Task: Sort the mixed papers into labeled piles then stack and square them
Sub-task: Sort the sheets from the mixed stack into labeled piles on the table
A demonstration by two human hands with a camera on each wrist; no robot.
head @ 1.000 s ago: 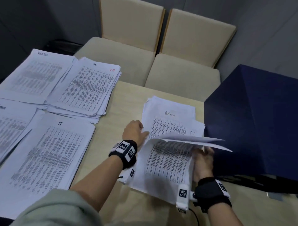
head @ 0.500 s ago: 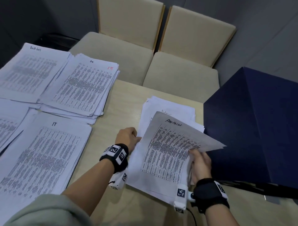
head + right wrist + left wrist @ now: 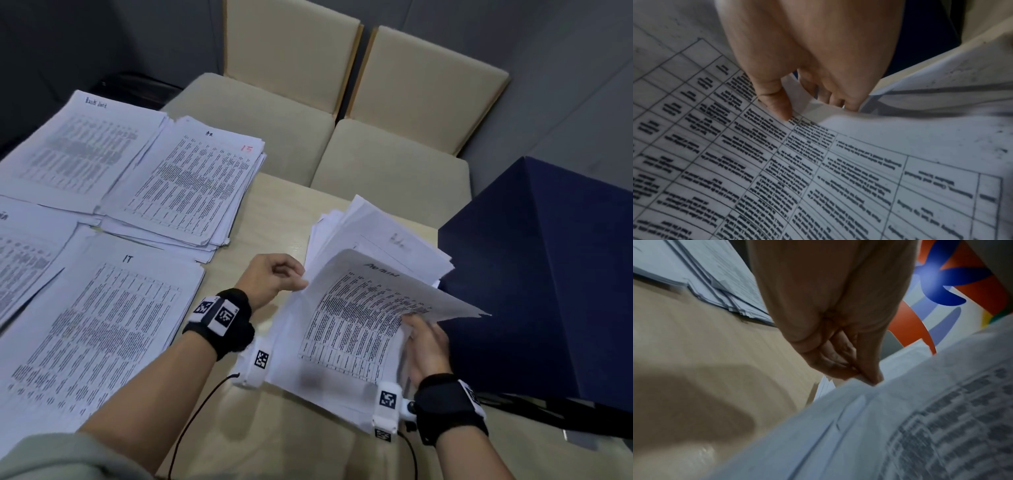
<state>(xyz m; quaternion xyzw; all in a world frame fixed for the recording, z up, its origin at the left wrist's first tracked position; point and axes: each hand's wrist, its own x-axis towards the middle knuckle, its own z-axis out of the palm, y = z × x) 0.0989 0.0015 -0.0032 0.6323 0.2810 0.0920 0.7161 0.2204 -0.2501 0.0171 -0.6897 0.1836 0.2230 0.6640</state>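
Left hand (image 3: pixel 274 279) pinching the near-left edge of the white printed top sheet (image 3: pixel 363 325); right hand (image 3: pixel 424 346) gripping its right edge, thumb on top. Sheet bowed above loose white paper pile (image 3: pixel 376 233) on pale wooden counter (image 3: pixel 274 212). Risk: creasing, or dragging lower sheets askew.

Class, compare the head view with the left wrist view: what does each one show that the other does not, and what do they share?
Only the head view shows the right hand, the IT pile, the navy box and the chairs. Only the left wrist view shows the left hand's fingertips pinching the sheet's edge, and a colourful wall pattern. Both show the left hand, the lifted printed sheet and the wooden table.
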